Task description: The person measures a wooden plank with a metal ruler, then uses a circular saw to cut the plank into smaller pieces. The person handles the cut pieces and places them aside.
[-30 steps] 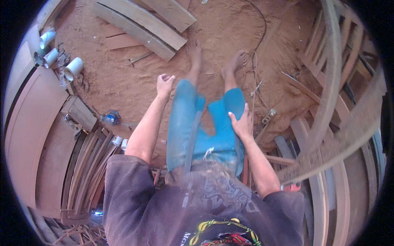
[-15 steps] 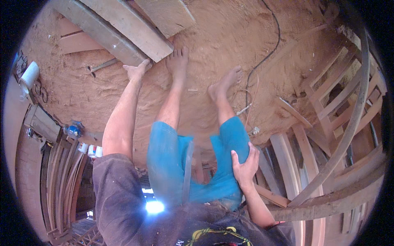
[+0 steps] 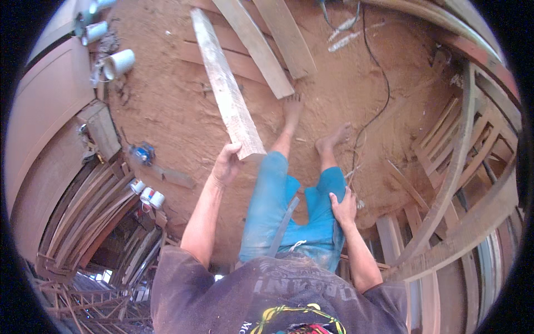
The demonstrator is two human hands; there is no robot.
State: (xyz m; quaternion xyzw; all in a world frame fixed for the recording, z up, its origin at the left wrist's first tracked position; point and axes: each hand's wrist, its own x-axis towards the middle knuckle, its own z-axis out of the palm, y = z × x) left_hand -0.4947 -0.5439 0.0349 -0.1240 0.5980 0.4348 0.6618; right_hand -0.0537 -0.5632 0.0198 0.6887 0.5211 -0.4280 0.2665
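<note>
A long, pale wooden plank (image 3: 222,83) is raised off the ground, its near end in my left hand (image 3: 227,161). My thumb lies over the top at the edge, and the fingers are mostly hidden beneath. The plank slants away to the far left. My right hand (image 3: 345,209) rests on my right knee, on the blue shorts (image 3: 261,222), with thumb and fingers apart and nothing in it. A dark flat strip (image 3: 285,225) lies across my lap.
Several boards (image 3: 256,50) lie beyond my left foot on the dusty ground. A black cable (image 3: 384,83) runs on the right. Slatted wooden frames (image 3: 461,139) and leaning timber stand at right. To the left are stacked boards (image 3: 83,217), small cans (image 3: 147,196) and a blue tool (image 3: 143,153).
My left hand, which was reaching to the boards' near end, has lifted one plank and drawn it back toward me. My right hand stays on the knee. The view has shifted.
</note>
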